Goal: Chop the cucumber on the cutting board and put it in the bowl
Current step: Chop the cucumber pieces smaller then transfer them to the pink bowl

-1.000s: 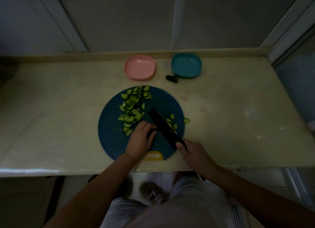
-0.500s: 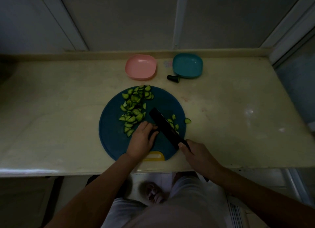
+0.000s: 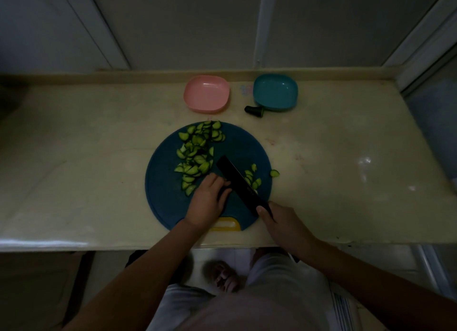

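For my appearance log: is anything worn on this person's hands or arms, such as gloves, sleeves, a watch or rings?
Nothing visible. The left hand and right hand are ungloved; both forearms are bare, no sleeve in view. No watch, band or ring shows, though the light is dim.

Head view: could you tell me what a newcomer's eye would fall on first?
The blue cutting board front and centre on the counter stands out, green cucumber pieces heaped on its far left. The right hand holds a black knife slanted across it; a pink bowl and a teal bowl sit behind.
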{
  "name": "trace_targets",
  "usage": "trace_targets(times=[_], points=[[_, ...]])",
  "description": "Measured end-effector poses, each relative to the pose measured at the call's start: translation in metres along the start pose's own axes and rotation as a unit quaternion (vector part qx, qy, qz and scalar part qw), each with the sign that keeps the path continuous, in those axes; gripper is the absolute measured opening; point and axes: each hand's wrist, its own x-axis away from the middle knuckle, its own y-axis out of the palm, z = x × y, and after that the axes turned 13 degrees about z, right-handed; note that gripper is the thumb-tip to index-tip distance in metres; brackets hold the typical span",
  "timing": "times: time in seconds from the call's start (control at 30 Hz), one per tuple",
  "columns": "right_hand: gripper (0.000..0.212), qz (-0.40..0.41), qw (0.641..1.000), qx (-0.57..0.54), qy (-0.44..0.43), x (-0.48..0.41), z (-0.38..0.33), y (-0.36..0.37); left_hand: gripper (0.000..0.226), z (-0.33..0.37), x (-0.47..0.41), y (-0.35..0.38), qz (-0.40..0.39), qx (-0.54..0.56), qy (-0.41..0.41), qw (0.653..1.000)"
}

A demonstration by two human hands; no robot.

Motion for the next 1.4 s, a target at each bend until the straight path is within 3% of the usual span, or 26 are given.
trace_targets(times=[0.23,0.4,0.63,1.4], points=[[0.039,0.008,1.000,0.003,-0.002,-0.004,0.002,0.007,0.009,0.002,0.001,-0.001,-0.001,-0.006,0.009,1.000],[0.039,0.011,1.000,-0.007,0.006,-0.002,0.006,0.003,0.025,0.000,0.004,0.000,-0.008,-0.047,0.035,0.998],[0.035,0.006,0.999,-0.031,0.020,0.004,0.009,-0.007,0.010,0.005,0.002,0.000,0.015,-0.047,-0.002,0.999],[0.032,-0.013,0.999,-0.034,-0.001,0.009,0.013,0.003,0.011,0.006,0.000,-0.007,-0.013,-0.042,-0.032,0.999]])
